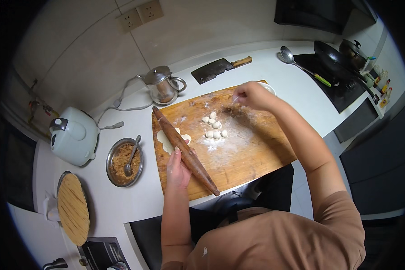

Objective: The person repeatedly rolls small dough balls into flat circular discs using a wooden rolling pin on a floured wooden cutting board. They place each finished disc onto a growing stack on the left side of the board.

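Note:
My left hand (pixel 179 171) is wrapped round a long, tapered wooden rolling pin (pixel 184 150), tilted over the left side of a wooden cutting board (pixel 265 139). Partly under the pin lie several flat, pale dough wrappers (pixel 166 141). Toward the board's far edge, my right hand (pixel 252 95) is closed with its fingertips pinched together; whatever is between them is too small to make out. Just behind it, a white bowl (pixel 268 87) is mostly hidden. Several small dough pieces (pixel 216 125) sit mid-board amid scattered white flour (pixel 220 148).
Left of the board stand a metal bowl of filling (pixel 118 166) with a spoon (pixel 130 163), a pale green appliance (pixel 76 137) and a round slatted tray (pixel 72 209). Behind are a metal kettle (pixel 159 87) and a cleaver (pixel 213 70). A skimmer (pixel 297 60) and wok (pixel 335 58) lie far right.

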`<control>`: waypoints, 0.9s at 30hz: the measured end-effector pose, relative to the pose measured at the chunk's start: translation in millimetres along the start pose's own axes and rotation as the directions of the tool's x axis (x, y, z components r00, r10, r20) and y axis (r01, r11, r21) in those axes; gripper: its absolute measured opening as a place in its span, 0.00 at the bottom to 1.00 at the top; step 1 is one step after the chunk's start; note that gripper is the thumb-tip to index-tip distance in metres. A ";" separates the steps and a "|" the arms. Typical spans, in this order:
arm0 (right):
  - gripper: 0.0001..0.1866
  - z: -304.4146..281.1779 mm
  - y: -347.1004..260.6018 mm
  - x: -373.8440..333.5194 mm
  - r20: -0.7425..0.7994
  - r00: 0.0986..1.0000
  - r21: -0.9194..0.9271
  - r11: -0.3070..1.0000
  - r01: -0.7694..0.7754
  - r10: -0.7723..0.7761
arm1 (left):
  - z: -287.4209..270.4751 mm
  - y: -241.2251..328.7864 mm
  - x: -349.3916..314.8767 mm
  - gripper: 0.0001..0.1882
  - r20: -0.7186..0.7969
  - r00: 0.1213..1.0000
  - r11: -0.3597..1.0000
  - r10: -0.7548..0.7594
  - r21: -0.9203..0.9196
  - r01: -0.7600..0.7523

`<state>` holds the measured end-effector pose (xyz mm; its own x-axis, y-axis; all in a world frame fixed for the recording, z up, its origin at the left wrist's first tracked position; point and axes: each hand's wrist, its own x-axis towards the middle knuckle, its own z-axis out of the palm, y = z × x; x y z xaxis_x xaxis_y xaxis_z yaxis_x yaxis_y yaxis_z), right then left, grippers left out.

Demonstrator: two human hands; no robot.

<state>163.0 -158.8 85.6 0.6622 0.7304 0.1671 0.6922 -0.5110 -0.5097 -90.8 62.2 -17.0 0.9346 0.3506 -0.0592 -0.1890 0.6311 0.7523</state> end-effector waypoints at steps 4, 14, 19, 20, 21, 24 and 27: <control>0.08 -32.5 13.0 -12.9 -0.081 0.983 0.040 0.986 -0.163 0.166 | 0.4 -1.2 -2.0 0.24 0.002 1.000 1.000 0.001 0.015 -0.001; 0.10 -29.1 44.5 -19.9 -0.297 0.948 -0.237 0.953 -0.187 0.113 | 15.5 -5.9 -4.5 0.22 -0.099 0.995 0.996 -0.018 0.086 0.027; 0.30 55.2 -1.9 -34.3 0.125 0.971 -0.057 0.976 0.212 -0.204 | 4.2 -6.7 -14.0 0.22 -0.062 0.997 0.996 0.046 0.077 -0.042; 0.36 77.2 -2.2 -29.7 0.153 0.949 -0.087 0.953 0.290 -0.275 | 5.1 -6.2 -14.7 0.22 -0.056 0.997 0.996 0.050 0.078 -0.045; 0.38 96.0 -13.0 -27.7 0.116 0.966 -0.068 0.968 0.242 -0.233 | 5.2 -4.8 -16.1 0.22 -0.053 0.997 0.995 0.056 0.080 -0.051; 0.38 133.8 -36.8 -13.1 -0.053 0.971 -0.060 0.972 0.228 -0.231 | 6.6 -1.6 -20.1 0.21 -0.050 0.997 0.995 0.051 0.089 -0.046; 0.36 139.0 -61.7 -11.6 0.186 0.928 -0.033 0.942 0.333 -0.322 | -0.1 5.1 -24.8 0.21 -0.045 0.997 0.992 0.062 0.114 -0.056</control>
<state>72.7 -72.8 -2.2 0.3387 0.9267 0.1626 0.8825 -0.2530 -0.3965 -115.0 56.8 -11.8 0.9066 0.4200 -0.0422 -0.2061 0.5276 0.8241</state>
